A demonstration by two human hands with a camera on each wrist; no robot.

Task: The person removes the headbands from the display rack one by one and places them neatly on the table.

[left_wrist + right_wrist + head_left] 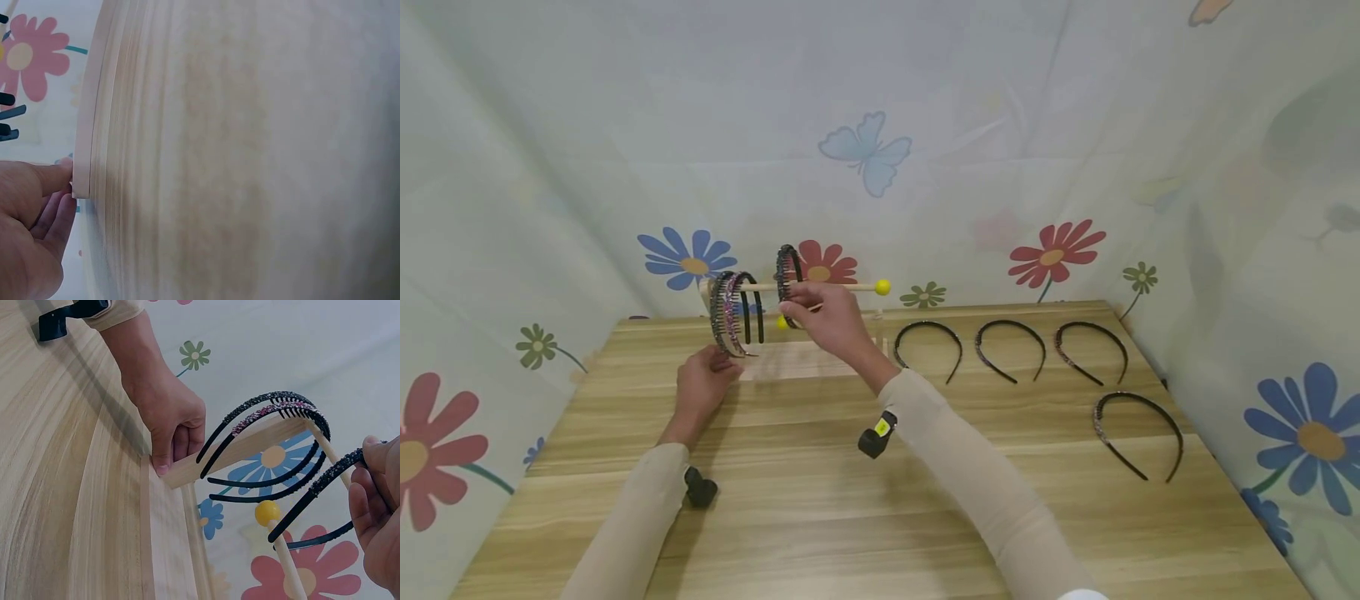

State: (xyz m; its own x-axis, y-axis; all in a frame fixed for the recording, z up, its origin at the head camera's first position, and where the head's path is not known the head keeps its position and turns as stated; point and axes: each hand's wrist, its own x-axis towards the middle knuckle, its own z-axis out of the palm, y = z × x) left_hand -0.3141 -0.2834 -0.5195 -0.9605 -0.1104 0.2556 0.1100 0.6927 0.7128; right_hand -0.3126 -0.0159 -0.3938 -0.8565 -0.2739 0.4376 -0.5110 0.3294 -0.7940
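A wooden headband stand [805,362] with a round rod and yellow ball tips [883,287] stands at the back of the table. My left hand [703,382] pinches the left end of its base, thumb on the corner in the right wrist view. Two glittery toothed headbands, one dark [250,404] and one pinkish [253,418], hang together near the upright. My right hand [829,321] pinches a black glittery headband [331,477] between thumb and fingers. That headband loops around the upper rod [850,287], apart from the hanging pair.
Several dark headbands lie on the table to the right: three in a back row, including one beside the stand [928,323], and one nearer the front [1138,397]. A floral cloth backdrop [955,208] rises behind the wood-grain table [790,500].
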